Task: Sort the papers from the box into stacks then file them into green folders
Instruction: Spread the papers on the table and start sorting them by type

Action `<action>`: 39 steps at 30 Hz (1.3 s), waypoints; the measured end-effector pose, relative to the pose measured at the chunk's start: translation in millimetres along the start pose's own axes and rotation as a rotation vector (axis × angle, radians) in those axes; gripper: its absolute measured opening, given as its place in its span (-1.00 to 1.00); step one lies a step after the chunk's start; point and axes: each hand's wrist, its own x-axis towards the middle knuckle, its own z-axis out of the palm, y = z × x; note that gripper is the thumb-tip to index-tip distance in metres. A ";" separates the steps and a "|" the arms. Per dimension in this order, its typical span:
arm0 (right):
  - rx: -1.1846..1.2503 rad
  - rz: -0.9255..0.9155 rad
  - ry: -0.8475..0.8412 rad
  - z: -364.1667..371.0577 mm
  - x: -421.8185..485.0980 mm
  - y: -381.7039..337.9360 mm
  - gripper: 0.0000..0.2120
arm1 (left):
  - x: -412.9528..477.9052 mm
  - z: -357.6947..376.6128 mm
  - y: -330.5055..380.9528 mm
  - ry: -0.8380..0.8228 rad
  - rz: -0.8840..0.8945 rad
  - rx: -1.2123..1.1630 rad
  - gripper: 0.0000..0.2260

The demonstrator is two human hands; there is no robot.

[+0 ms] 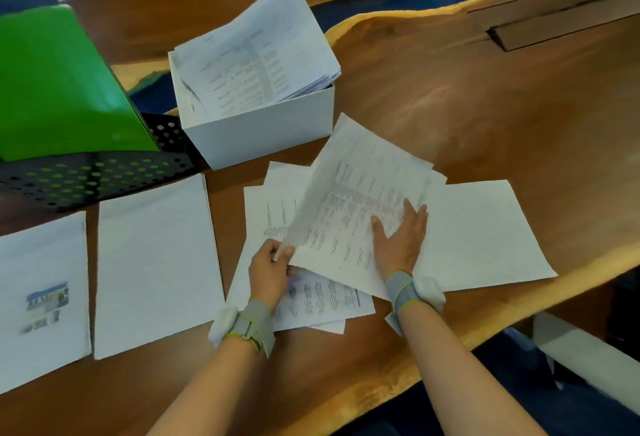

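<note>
Left hand (pixel 269 271) pinches sheet (pixel 360 179); right hand (pixel 401 236) seemingly flat.

1. Bare table (pixel 502 116) right of the box (pixel 263 134): open passage.
2. The box, heaped with papers (pixel 256 54), blocks the middle rear.
3. Folders (pixel 59 82) in a black rack (pixel 104 175) wall off the rear left.
4. Narrow table strip between the two left stacks (pixel 156 262).

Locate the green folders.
In the head view, the green folders stand at far left in a black perforated rack, just left of the white box.
</note>
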 end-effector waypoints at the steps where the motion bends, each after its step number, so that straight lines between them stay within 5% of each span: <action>1: 0.082 0.030 0.003 3.3 -1.9 -4.3 -0.35 | -2.5 -6.5 -5.6 0.015 -0.023 -0.019 -0.85; 10: 0.224 0.128 -0.160 27.6 -9.7 -18.2 -0.45 | -11.4 -42.0 -38.7 0.124 0.024 0.193 -0.93; 16: 0.143 0.124 -0.200 28.2 -11.5 -17.8 -0.42 | 10.1 -40.4 -23.2 0.139 -0.053 0.135 -0.59; 26: 0.193 0.197 -0.330 32.7 -5.0 -30.5 -0.78 | 30.6 -31.4 -14.2 0.045 -0.054 0.406 -0.57; 33: 0.490 0.191 -0.474 19.0 0.7 -53.8 -0.84 | 46.9 -49.8 0.0 0.119 -0.008 0.150 -0.42; 39: 0.685 0.154 -0.535 9.7 11.1 -87.3 -0.71 | 53.4 -69.3 38.1 0.089 0.124 -0.186 -0.72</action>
